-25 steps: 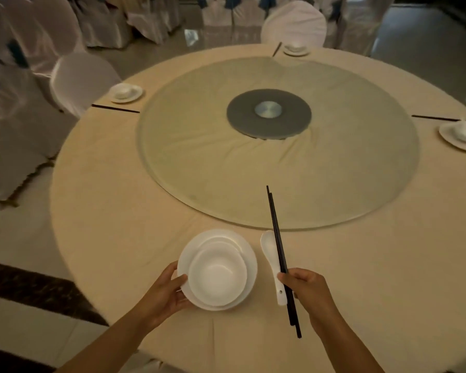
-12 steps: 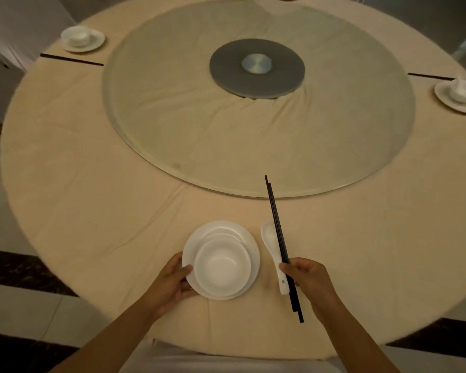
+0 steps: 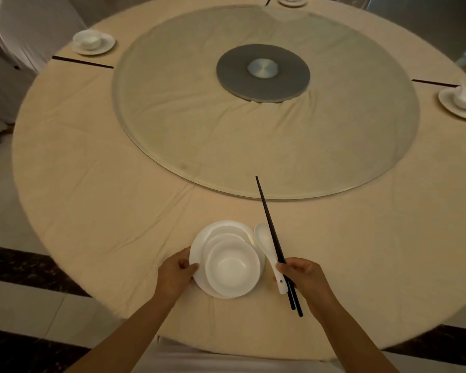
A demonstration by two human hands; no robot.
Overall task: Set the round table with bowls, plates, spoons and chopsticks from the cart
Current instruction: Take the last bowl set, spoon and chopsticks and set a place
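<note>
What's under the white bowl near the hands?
A white plate sits under the bowl, gripped at its edge by the left hand. The plate's middle is covered by the bowl.

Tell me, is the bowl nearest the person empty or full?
Empty: the bowl sits upright on its plate, and its white inside shows bare.

Two bare forearms, no sleeves, no watch or rings showing — left hand (image 3: 176,275), right hand (image 3: 306,277). White garment (image 3: 226,363) at bottom edge — details unclear.
</note>
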